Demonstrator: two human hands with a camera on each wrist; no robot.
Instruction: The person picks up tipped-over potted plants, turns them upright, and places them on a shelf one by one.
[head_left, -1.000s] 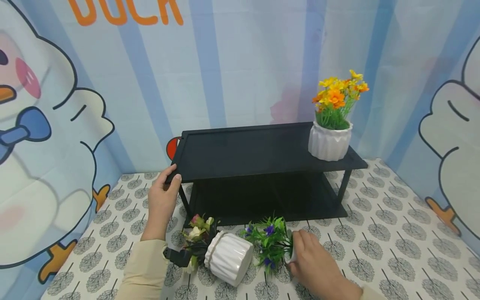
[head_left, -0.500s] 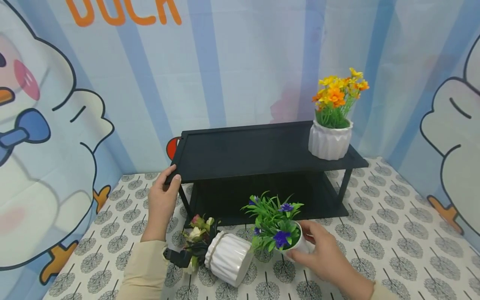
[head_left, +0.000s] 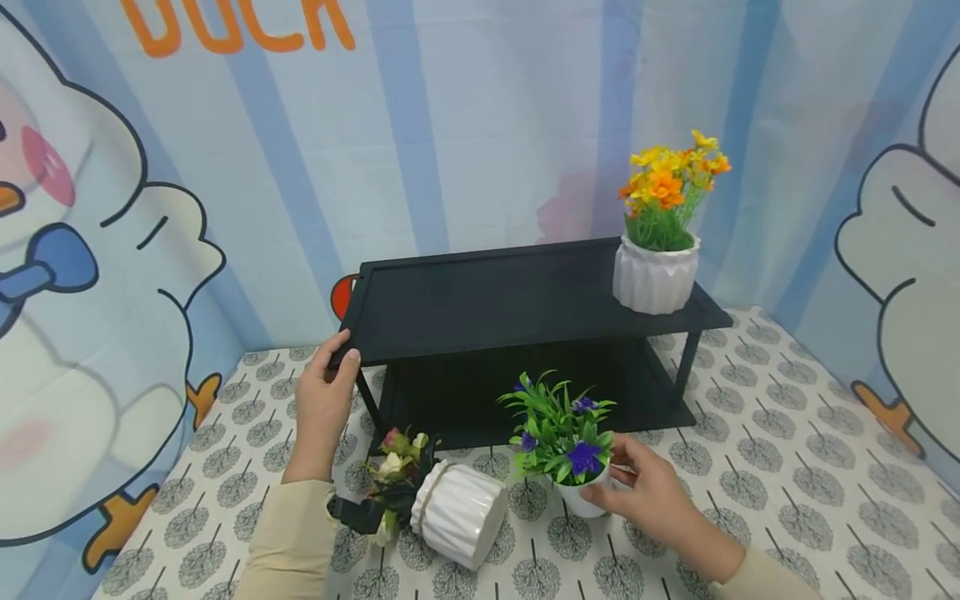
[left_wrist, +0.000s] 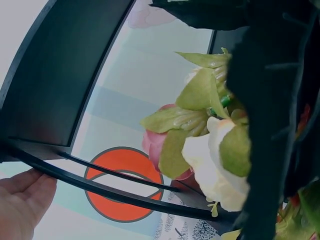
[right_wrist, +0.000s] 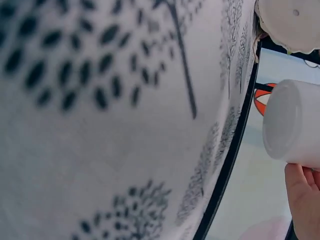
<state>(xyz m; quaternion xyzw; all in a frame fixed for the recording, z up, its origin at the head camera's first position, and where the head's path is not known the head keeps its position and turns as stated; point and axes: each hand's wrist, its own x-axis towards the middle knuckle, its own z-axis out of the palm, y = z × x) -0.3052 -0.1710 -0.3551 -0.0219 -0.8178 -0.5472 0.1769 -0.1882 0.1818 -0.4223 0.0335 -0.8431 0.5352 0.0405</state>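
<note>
My right hand [head_left: 652, 492] holds a small white pot by its side, with a potted plant [head_left: 566, 437] of green leaves and purple flowers in it. The plant stands nearly upright in front of the shelf; in the right wrist view the white pot [right_wrist: 295, 122] shows its underside, off the cloth. With thumb and fingers, my left hand [head_left: 326, 396] grips the front left corner of the black two-tier shelf [head_left: 480, 304]. Between the hands a larger white ribbed flowerpot [head_left: 461, 512] lies on its side, its cream and pink flowers [left_wrist: 215, 155] pointing left.
A white pot with yellow and orange flowers [head_left: 656, 275] stands on the right end of the shelf's top. The shelf's lower tier [head_left: 480, 396] lies behind the plants. A tree-patterned cloth [head_left: 787, 467] covers the table, and a cartoon backdrop [head_left: 480, 125] hangs behind.
My right hand has lifted the purple-flowered plant and turned it from lying sideways to nearly upright, a little further right. My left hand and the tipped flowerpot have stayed put.
</note>
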